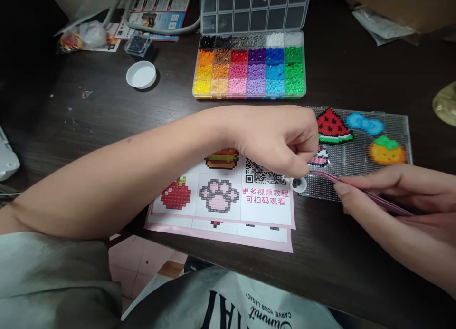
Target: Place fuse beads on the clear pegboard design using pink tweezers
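Note:
My right hand (pixel 413 200) grips a pair of pink tweezers (pixel 377 199) between thumb and fingers. Their bent tip reaches left to the fingertips of my left hand (pixel 281 134). That hand is closed, fingers curled in and thumb against them; what they hold, if anything, is hidden. Just below it is a small white dish (pixel 301 185) with black beads. Behind both hands lies a clear pegboard (pixel 356 172) bearing a watermelon slice (pixel 332 125), a blue bow (pixel 365 123) and an orange fruit (pixel 386 151), all of fuse beads. A pink-and-white bead figure (pixel 321 156) is partly covered by my left hand.
Pattern sheets (pixel 263 215) lie under my left forearm. An open bead box (pixel 249 97) with many colours stands behind. At the back left are a round white lid (pixel 141 75), a small tub of black beads (pixel 138 44) and printed leaflets (pixel 171 3).

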`<state>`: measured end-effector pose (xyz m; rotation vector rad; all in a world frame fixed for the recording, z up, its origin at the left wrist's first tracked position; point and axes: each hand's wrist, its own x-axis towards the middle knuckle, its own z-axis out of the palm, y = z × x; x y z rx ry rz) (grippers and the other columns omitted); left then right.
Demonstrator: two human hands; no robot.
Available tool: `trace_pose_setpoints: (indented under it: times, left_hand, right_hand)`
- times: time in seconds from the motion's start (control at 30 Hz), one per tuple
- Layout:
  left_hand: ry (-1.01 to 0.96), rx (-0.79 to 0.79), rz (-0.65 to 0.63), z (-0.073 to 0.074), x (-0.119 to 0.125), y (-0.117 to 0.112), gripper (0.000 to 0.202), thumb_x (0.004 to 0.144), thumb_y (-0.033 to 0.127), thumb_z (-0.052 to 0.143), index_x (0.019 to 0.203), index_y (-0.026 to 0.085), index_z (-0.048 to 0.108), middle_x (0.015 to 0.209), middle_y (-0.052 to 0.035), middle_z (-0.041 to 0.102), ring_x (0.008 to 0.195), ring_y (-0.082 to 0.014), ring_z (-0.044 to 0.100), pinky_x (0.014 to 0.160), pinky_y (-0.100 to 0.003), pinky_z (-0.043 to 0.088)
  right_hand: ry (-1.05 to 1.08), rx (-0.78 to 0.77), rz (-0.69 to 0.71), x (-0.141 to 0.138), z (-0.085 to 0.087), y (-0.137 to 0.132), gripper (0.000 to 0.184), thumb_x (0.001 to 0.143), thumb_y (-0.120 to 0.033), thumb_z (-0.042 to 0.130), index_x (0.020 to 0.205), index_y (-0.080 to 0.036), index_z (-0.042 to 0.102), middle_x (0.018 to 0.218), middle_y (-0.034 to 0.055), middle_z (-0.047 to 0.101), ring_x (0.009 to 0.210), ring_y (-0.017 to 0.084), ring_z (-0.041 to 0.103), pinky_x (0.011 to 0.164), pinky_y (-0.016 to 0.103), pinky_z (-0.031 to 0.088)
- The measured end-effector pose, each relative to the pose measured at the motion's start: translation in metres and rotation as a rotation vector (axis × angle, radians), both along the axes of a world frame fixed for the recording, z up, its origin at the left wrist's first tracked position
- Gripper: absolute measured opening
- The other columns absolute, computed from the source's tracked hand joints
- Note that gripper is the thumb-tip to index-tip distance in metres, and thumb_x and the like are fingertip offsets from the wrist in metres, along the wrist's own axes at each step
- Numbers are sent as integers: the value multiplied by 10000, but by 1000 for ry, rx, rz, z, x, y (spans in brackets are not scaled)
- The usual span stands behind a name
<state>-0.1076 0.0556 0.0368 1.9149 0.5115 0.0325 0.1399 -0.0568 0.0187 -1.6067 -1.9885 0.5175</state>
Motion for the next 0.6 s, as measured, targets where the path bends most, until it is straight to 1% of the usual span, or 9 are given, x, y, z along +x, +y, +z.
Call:
trace_pose_setpoints:
  times: [0.07,0.17,0.23,0.4,0.47,0.6]
  left_hand:
    - [8,1,-2,1,0,0,212,792,52,567,624,157,642,556,48,523,534,-65,421,536,-249,281]
    - [69,3,-9,4,0,0,217,795,46,531,682,142,689,585,41,573,541,-65,413,514,-242,287]
    - [114,-34,11,5,1,0,227,783,38,513,690,145,690,584,48,576,531,-64,420,501,-224,319]
    - [163,-105,48,7,2,0,222,770,24,517,638,156,639,501,90,470,463,-44,387,444,-177,294]
    - [164,-120,55,8,3,-1,230,767,9,514,629,150,632,477,97,452,442,-34,368,431,-163,278]
    - [168,-130,68,9,4,-1,218,750,8,533,613,155,618,473,104,434,435,-33,375,423,-154,283]
  right_hand:
    - [-30,-29,25,-6,7,3,14,826,-254,812,839,-254,810,680,-21,772,490,114,652,454,216,459]
    - [51,14,143,-14,13,9,117,839,-176,721,736,-221,754,538,-38,681,396,89,560,382,189,406]
    - [55,11,161,-16,12,12,136,843,-150,699,732,-216,743,535,-40,673,390,88,544,367,189,399]
    - [32,-20,138,-14,9,10,136,856,-145,698,750,-221,735,623,-22,740,415,93,557,386,199,435]
    - [31,-13,142,-13,9,9,145,869,-149,696,750,-224,730,626,-24,742,422,94,558,390,203,437]
    - [42,-5,143,-11,7,8,137,897,-167,695,786,-233,739,648,-29,748,436,92,556,402,212,439]
